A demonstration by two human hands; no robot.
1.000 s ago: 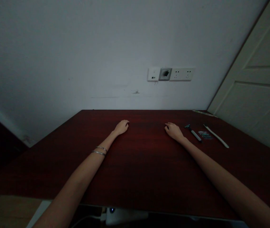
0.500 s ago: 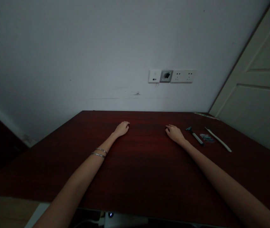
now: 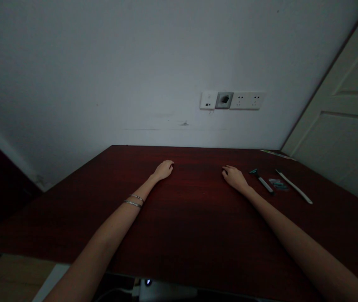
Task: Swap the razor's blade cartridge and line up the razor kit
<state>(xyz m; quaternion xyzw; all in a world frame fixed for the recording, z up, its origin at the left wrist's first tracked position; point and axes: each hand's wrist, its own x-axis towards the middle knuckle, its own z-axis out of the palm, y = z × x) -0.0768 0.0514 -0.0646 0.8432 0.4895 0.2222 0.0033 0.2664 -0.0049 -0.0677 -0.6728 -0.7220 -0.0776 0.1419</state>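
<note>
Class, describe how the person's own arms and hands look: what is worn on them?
The left hand and right hand wear no gloves, and no sleeves show. Two thin, silver-coloured bracelets circle the left forearm; the right arm shows none. Any rings are too small to make out.

Both arms are extended forward, the left forearm [image 3: 110, 230] and the right forearm [image 3: 292, 230] being angled inward toward each other. The left hand [image 3: 164, 169] is turned palm down, its fingers loosely curled and directed away from the body and inward. The right hand [image 3: 234, 178] is likewise lowered palm down, well apart from the left, with its fingers slightly bent and pointed inward.
</note>
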